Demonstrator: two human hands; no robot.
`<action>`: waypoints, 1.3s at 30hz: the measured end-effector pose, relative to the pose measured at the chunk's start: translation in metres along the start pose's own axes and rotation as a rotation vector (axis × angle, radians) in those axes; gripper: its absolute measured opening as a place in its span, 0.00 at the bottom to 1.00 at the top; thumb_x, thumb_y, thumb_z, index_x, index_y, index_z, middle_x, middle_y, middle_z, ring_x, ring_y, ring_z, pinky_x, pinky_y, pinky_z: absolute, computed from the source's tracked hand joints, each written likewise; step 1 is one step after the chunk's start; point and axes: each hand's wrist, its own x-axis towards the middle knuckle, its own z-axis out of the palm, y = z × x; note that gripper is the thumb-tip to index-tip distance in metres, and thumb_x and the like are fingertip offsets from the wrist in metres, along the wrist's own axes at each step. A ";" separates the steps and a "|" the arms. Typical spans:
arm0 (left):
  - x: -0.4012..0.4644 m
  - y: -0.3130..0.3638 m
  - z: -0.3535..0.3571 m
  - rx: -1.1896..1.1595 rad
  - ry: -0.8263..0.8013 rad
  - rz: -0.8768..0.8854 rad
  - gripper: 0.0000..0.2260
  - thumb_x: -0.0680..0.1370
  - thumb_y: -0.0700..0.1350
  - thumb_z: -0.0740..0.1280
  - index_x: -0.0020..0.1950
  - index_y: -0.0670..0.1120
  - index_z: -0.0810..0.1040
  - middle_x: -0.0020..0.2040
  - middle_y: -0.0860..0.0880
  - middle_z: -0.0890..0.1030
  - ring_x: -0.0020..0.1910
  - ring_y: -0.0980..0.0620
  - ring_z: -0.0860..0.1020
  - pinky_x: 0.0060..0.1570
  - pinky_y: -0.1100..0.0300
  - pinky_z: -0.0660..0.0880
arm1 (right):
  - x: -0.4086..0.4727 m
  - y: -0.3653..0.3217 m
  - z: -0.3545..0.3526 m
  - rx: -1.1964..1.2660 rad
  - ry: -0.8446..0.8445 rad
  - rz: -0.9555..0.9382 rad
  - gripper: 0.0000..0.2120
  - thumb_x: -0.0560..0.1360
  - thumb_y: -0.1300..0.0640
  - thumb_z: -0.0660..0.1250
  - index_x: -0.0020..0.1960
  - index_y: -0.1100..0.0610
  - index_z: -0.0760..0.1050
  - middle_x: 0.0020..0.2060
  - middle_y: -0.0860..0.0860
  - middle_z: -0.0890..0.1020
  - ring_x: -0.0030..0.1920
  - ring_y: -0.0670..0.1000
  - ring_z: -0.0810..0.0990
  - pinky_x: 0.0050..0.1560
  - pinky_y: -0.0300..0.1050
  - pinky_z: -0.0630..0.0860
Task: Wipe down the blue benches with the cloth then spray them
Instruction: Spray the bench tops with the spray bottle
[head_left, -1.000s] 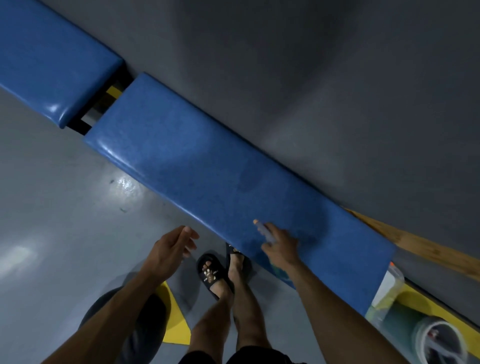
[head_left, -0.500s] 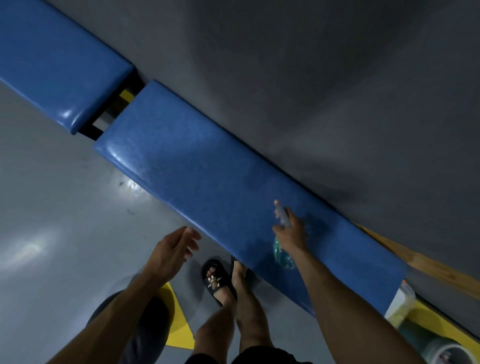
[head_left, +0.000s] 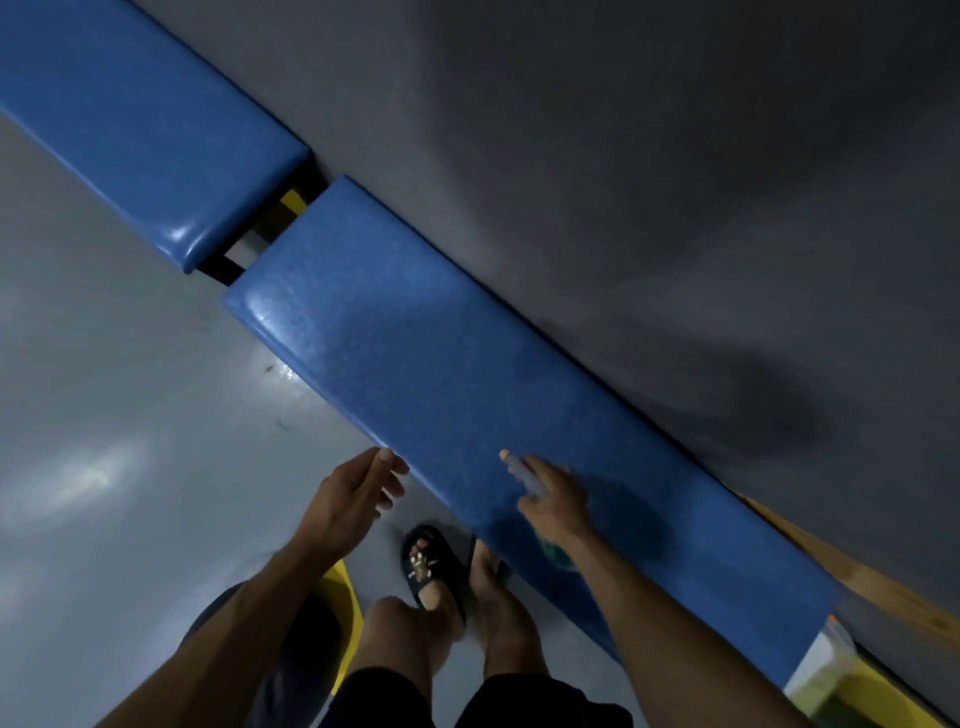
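My right hand (head_left: 556, 501) is curled round a small clear spray bottle (head_left: 524, 475) with a pale nozzle tipped in orange — the nozzle end sticks out past my fingers toward the left, and a bit of its greenish body shows below my wrist. I hold it over the near half of the long blue padded vinyl bench (head_left: 467, 384), which runs on a slant from the upper left to the lower right, its far edge against the dark grey wall (head_left: 649, 182). My left hand (head_left: 353, 493) holds nothing; its fingers are loosely spread and gently bent, the fingertips (head_left: 385, 456) just at the near edge of that bench, though I cannot tell whether they touch it. A second blue padded bench (head_left: 130, 119) lies further left, parted from the first by a narrow gap where a black frame with a bit of yellow (head_left: 275, 213) shows. Below me are my legs and feet, the left foot in a black slide sandal (head_left: 431, 564), standing on the glossy grey floor (head_left: 130, 415) close to the bench's near side. A yellow shape (head_left: 345, 608) sits on the floor under my left forearm. At the bench's right end stands a translucent plastic container (head_left: 826, 670), and a light wooden strip (head_left: 857, 582) runs along the wall beyond it.
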 end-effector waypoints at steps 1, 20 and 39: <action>-0.001 -0.003 -0.002 -0.004 0.009 -0.006 0.22 0.77 0.67 0.54 0.46 0.55 0.81 0.40 0.50 0.84 0.35 0.55 0.81 0.37 0.59 0.77 | -0.005 -0.008 0.010 -0.012 -0.024 -0.036 0.23 0.64 0.54 0.58 0.58 0.48 0.74 0.48 0.44 0.80 0.47 0.54 0.72 0.52 0.53 0.75; 0.009 -0.030 -0.078 -0.043 0.027 -0.008 0.16 0.81 0.58 0.55 0.44 0.56 0.81 0.40 0.47 0.84 0.35 0.55 0.80 0.37 0.61 0.78 | 0.065 -0.058 -0.026 0.267 0.313 0.249 0.13 0.71 0.64 0.66 0.40 0.46 0.69 0.35 0.43 0.76 0.37 0.52 0.76 0.37 0.44 0.68; 0.042 -0.040 -0.174 -0.029 -0.037 -0.011 0.17 0.84 0.51 0.55 0.47 0.47 0.81 0.40 0.49 0.84 0.35 0.57 0.80 0.36 0.67 0.76 | 0.033 -0.164 0.109 -0.021 0.127 0.142 0.15 0.65 0.53 0.61 0.52 0.46 0.73 0.49 0.42 0.83 0.55 0.52 0.74 0.53 0.52 0.69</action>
